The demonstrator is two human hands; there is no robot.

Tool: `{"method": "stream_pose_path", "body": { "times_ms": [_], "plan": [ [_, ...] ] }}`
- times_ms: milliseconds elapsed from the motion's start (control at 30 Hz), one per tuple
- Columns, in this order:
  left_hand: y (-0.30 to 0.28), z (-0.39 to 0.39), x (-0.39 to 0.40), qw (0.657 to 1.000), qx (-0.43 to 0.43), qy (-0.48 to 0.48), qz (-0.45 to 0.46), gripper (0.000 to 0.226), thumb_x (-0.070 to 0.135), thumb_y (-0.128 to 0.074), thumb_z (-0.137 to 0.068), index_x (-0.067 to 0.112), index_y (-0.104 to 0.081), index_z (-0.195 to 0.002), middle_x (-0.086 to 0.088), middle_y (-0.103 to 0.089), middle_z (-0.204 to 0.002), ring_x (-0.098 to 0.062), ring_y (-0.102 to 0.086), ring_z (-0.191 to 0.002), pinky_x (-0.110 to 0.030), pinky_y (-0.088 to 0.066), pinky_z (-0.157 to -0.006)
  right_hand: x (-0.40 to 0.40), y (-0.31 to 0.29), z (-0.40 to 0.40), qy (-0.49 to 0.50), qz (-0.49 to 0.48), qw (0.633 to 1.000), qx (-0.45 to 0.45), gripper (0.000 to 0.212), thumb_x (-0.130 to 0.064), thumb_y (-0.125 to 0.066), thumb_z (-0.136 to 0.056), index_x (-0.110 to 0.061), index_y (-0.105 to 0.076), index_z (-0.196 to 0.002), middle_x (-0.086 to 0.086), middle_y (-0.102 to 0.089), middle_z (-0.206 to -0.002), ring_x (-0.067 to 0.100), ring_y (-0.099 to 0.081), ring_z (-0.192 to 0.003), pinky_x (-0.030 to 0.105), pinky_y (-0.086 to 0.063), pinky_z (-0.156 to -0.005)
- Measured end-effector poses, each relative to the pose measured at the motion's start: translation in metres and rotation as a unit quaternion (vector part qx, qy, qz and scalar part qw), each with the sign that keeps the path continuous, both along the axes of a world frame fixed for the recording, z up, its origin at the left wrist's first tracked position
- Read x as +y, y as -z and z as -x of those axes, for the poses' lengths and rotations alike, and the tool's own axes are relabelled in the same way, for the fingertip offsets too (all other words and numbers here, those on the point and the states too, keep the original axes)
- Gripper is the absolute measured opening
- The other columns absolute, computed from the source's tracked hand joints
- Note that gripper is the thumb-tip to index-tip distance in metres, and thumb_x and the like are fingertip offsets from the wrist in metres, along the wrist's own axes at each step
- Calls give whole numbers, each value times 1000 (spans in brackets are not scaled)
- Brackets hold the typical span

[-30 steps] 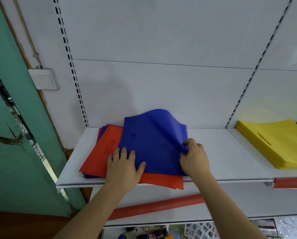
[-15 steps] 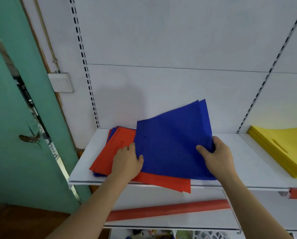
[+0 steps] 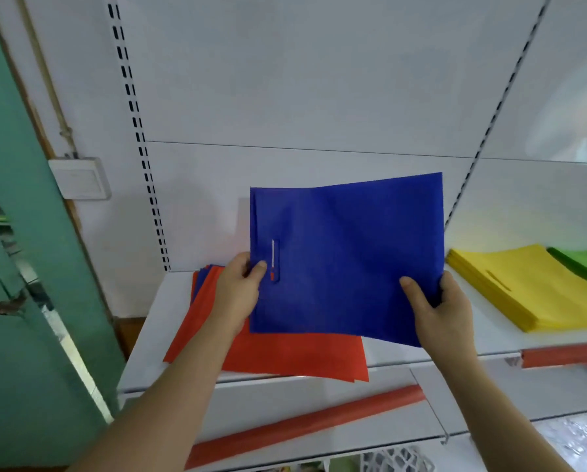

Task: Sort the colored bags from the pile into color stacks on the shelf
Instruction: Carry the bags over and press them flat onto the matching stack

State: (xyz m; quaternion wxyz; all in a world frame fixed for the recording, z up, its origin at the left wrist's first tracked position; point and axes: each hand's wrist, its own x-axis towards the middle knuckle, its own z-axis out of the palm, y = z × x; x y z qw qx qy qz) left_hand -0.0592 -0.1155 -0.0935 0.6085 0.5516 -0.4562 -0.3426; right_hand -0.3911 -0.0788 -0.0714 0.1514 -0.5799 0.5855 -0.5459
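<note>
Blue bag (image 3: 350, 253) pinched in left hand (image 3: 239, 294) and right hand (image 3: 438, 311) above red-topped pile (image 3: 285, 356) on shelf (image 3: 149, 335)

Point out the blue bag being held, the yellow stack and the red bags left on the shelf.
blue bag (image 3: 350, 260): head view, middle of its face.
yellow stack (image 3: 537, 287): head view, top sheet.
red bags (image 3: 295, 356): head view, front part of top bag.

No legible text, label, brand, number or sign anywhere in view.
</note>
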Motion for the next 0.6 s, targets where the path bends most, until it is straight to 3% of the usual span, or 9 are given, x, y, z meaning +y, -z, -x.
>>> {"method": "stream_pose_path", "body": {
  "times_ms": [100, 167, 267, 333, 467, 600],
  "plan": [
    [-5, -4, 2, 999, 29, 25, 31, 17, 17, -57, -106, 27, -69, -113, 4, -78, -108, -23, -74, -103, -43, -59, -87, 4, 10, -5, 4, -24, 1000, -2, 30, -59, -59, -101, -35, -47, -88, -11, -57, -76, 8, -54, -63, 36, -44, -54],
    [0, -6, 6, 996, 41, 72, 11, 16, 27, -61, -103, 32, -68, -116, 11, -77, -113, -12, -73, -106, -38, -58, -91, 7, 23, -11, -9, -71, 997, 6, 19, -47, -57, -104, -36, -49, -91, -12, -60, -79, 9, -57, -69, 35, -45, -58],
    [15, 1, 10, 994, -50, 92, 1, 16, 32, -69, -100, 36, -68, -115, 20, -76, -108, -2, -71, -102, -31, -57, -88, 13, 42, -15, 1, -98, 994, 41, 16, -26, -58, -103, -29, -51, -89, -7, -61, -78, 10, -58, -71, 35, -41, -59],
    [19, 10, 10, 993, -95, 60, 21, 12, 28, -66, -103, 34, -67, -113, 17, -75, -106, -2, -70, -99, -30, -56, -85, 17, 43, -13, 20, -83, 995, 47, 15, -25, -60, -103, -29, -54, -90, -8, -63, -80, 9, -59, -73, 36, -44, -61],
    [14, 21, 7, 996, -74, 38, 26, 14, 26, -57, -106, 30, -64, -118, 16, -72, -108, 6, -66, -93, -25, -51, -78, 20, 34, -6, 47, -58, 997, 18, 10, -31, -63, -102, -38, -56, -107, -17, -67, -94, 0, -62, -87, 27, -51, -68],
    [15, 35, 8, 991, -126, 45, 21, 13, 33, -56, -108, 28, -57, -119, 15, -68, -108, 6, -64, -91, -18, -51, -75, 22, 37, -1, 64, -96, 992, 42, 9, -25, -58, -103, -30, -52, -100, -11, -65, -92, 11, -62, -83, 31, -46, -62]
  ]
}}
